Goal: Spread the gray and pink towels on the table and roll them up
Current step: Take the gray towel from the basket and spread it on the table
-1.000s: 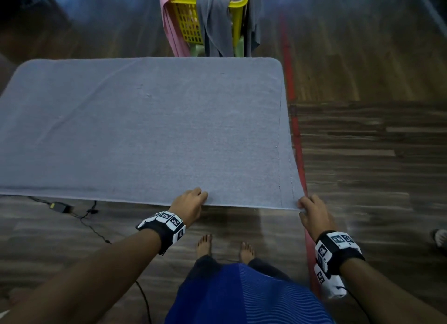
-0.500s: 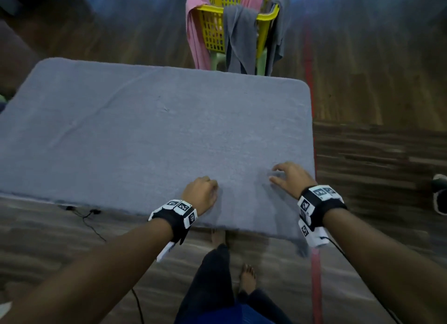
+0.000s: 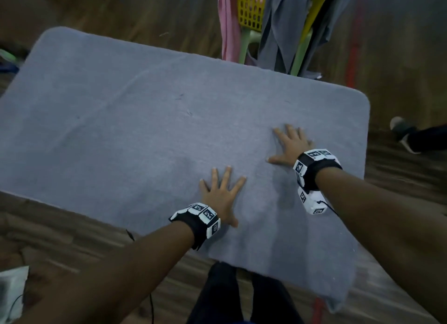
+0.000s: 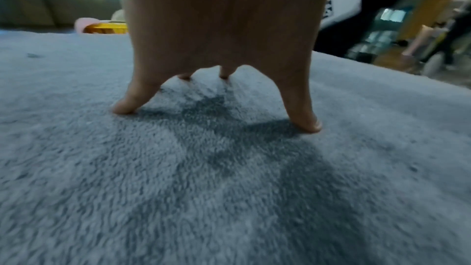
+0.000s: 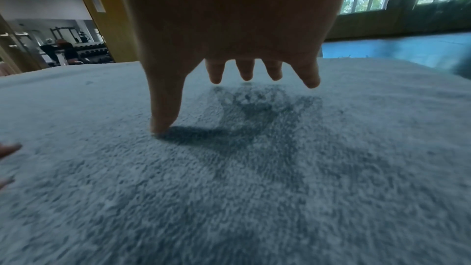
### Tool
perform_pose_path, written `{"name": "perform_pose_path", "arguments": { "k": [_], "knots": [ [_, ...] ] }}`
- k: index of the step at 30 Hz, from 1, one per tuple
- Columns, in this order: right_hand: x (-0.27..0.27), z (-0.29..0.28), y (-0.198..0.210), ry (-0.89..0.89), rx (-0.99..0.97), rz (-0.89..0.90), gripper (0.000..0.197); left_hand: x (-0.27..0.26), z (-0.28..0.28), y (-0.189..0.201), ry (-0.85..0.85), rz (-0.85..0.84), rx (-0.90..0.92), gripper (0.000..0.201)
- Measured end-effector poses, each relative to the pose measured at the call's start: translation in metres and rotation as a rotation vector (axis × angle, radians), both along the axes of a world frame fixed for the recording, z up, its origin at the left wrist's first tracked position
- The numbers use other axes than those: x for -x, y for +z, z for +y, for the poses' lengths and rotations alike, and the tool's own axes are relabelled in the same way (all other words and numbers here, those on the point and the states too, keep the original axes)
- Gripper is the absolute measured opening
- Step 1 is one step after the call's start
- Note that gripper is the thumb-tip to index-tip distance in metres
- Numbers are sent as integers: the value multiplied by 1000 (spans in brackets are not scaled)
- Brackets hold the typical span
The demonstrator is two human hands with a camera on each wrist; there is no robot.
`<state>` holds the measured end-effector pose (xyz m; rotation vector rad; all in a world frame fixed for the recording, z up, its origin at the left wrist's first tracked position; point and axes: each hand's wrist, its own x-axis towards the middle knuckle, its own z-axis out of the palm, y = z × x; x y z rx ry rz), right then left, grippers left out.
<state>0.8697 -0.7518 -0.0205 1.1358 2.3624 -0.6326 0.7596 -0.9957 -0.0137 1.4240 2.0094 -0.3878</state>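
Observation:
A large gray towel lies spread flat over the table and hides its top; its near right corner hangs off the edge. My left hand rests on it near the front edge with fingers splayed, its fingertips touching the pile of the gray towel. My right hand lies farther right, also splayed; its thumb touches the gray towel while the other fingers hover just above. A pink towel hangs from the yellow basket behind the table.
The yellow laundry basket stands on a pale green stool beyond the far edge, with another gray cloth draped over it. A bystander's shoe is on the wooden floor at right. A red floor line runs past the table.
Both hands let go of the towel's near edge and slid forward onto its surface, fingers now spread flat. The view has leaned in closer over the table.

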Motion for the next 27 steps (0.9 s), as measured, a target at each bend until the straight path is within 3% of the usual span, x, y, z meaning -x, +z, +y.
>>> {"name": "perform_pose_path", "arguments": {
  "k": [7, 19, 27],
  "knots": [
    [-25, 9, -1, 15, 68, -30, 103, -29, 10, 9, -14, 22, 5, 130],
    [-118, 40, 1, -39, 112, -20, 105, -109, 43, 13, -70, -6, 51, 130],
    [-140, 54, 3, -82, 0, -19, 99, -144, 59, 15, -88, -27, 40, 125]
  ]
}}
